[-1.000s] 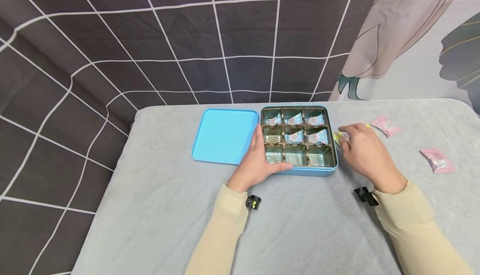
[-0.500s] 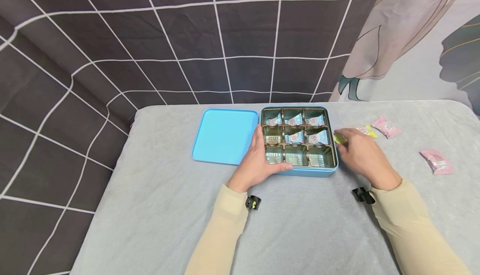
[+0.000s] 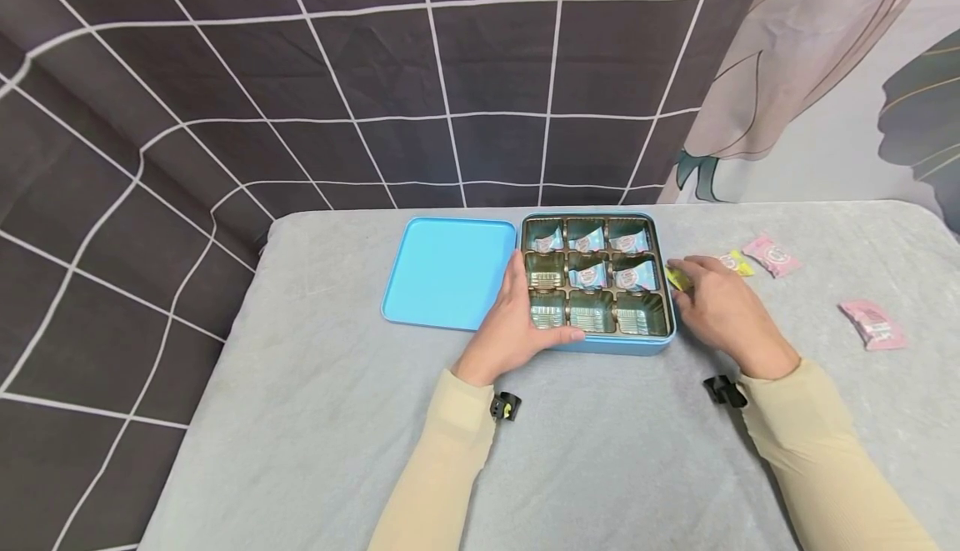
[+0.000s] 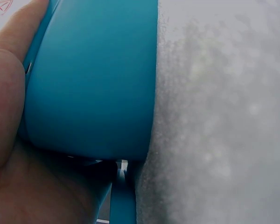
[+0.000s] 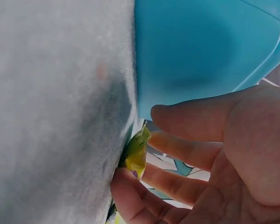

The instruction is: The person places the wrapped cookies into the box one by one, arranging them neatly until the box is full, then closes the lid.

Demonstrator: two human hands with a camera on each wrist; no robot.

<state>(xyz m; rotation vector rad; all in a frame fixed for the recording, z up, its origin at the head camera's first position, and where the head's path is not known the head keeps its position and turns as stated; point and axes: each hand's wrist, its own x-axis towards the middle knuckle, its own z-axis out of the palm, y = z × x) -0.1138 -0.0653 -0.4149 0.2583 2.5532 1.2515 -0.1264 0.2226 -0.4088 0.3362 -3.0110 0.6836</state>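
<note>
My left hand (image 3: 513,318) holds the near left corner of a blue tin (image 3: 626,346), fingers along its left wall and thumb over the front rim. Inside is a gold divided tray with several blue-and-white wrapped candies (image 3: 588,274) in the back and middle rows; the front row's compartments hold none. My right hand (image 3: 723,309) is at the tin's right side, its fingertips around a yellow wrapped candy (image 3: 679,278). In the right wrist view, the thumb stands apart from the fingers, near the upper end of this yellow candy (image 5: 136,154), close to the tin wall.
A blue lid (image 3: 446,272) lies left of the tin. Beyond the right hand are another yellow candy (image 3: 738,263) and two pink candies, one farther back (image 3: 772,256) and one farther right (image 3: 873,324). A grey cloth (image 3: 315,418) covers the table; a dark checked curtain (image 3: 360,76) hangs behind.
My right hand has shifted slightly left and lower, bringing its fingertips around the near yellow candy and uncovering the second one. My left hand and the tin have stayed put.
</note>
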